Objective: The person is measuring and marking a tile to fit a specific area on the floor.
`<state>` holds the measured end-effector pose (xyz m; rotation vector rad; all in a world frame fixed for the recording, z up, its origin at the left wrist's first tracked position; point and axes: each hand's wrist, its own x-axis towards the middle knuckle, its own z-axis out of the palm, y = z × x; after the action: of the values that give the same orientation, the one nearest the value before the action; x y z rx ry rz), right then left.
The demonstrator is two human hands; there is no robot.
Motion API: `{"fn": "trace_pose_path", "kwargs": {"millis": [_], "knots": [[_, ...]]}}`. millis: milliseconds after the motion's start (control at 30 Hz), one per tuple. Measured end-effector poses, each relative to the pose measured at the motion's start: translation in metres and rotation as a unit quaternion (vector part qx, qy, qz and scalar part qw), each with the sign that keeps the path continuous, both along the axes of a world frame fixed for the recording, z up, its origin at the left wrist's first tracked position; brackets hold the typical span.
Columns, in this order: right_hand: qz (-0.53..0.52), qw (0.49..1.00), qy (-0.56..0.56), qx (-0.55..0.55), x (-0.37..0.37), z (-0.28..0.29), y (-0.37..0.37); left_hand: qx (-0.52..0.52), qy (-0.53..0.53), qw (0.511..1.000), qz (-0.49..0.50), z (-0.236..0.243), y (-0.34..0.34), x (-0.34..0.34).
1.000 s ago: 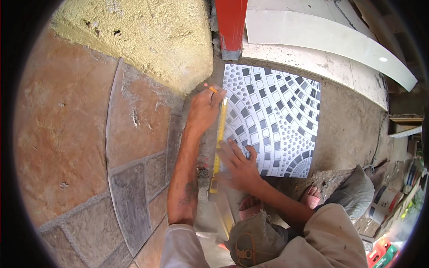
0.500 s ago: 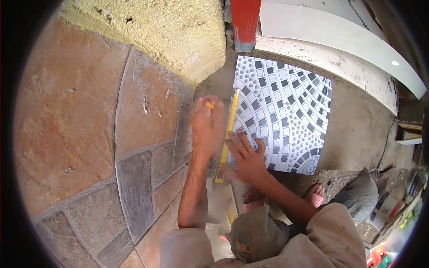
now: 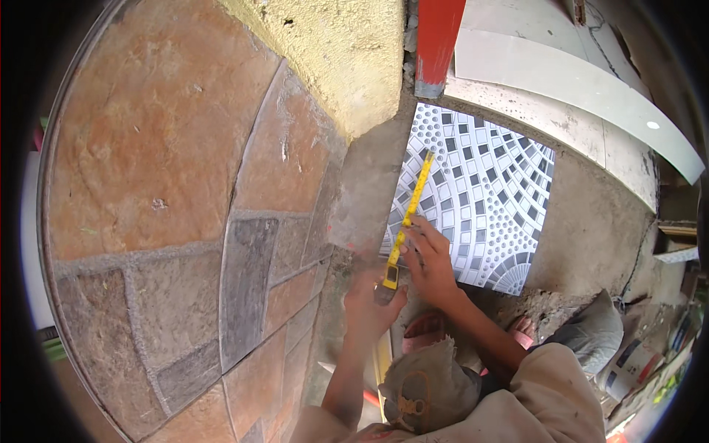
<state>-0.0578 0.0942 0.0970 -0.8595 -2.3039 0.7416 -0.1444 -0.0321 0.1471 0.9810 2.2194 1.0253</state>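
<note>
A yellow tape measure (image 3: 419, 193) has its blade drawn out over the left part of a square tile (image 3: 502, 177) patterned in white, grey and black mosaic. At the near end of the blade, my left hand (image 3: 367, 304) is closed around the tape's case and is slightly blurred. My right hand (image 3: 432, 262) grips the blade just past the case, fingers bent around it above the tile's near-left part. The blade's far tip lies on the tile's face, in from its left edge. Whether a pencil is still in my left hand is hidden.
A stone-patterned tiled surface (image 3: 162, 148) rises on the left beside a yellow rough wall (image 3: 332, 66). A red post (image 3: 437, 44) stands behind the tile. White panels (image 3: 576, 88) edge the back right. My feet in pink sandals (image 3: 423, 332) are close to the tile's near edge.
My left hand has come back from beside the tile's left edge to the tape's case. The blade has shifted from along that edge onto the tile. The view has swung slightly left.
</note>
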Motion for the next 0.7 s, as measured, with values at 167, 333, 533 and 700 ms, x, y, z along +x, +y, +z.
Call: {"fn": "trace_pose_path", "kwargs": {"millis": [167,333,533,700], "knots": [[-0.234,0.791,0.317,-0.468,0.008,0.050,0.020,0.059,-0.030,0.997,-0.037,-0.008,0.039,0.040],[-0.291,0.745,0.310,-0.514,0.058,0.047,0.060,0.105,-0.034,0.987,-0.116,0.008,0.076,0.031],[-0.330,0.790,0.295,-0.425,0.174,0.040,0.135,-0.025,0.081,0.996,0.034,-0.047,0.061,-0.014],[-0.389,0.875,0.077,-0.279,0.321,0.002,0.174,-0.067,0.084,0.994,0.024,-0.024,0.085,0.007]]}}
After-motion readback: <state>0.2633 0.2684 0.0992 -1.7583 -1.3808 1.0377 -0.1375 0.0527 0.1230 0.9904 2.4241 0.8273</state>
